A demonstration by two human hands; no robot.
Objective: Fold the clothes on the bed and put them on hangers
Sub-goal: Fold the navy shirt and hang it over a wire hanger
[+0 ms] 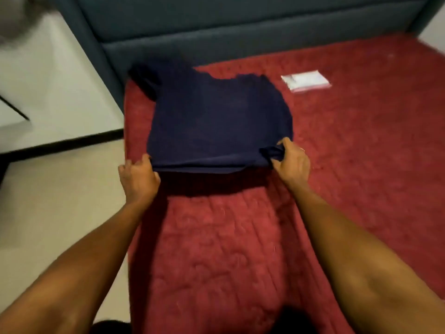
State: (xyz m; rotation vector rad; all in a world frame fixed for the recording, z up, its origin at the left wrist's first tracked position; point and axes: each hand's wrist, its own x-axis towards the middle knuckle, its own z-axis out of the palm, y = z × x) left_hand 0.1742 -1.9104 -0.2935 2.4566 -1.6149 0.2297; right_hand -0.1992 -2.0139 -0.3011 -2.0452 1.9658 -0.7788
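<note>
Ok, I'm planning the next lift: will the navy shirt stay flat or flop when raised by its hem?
Likely floppy: the shirt bunches into folds where the right hand grips it. Probably light, since the raised hem between the left hand and right sags only slightly. It may drag rather than slide on the fuzzy red cover.

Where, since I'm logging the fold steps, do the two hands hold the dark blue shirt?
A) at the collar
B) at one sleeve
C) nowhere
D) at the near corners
D: the left hand and right hand each pinch a near corner of the shirt, its edge lifted above the bed.
</note>
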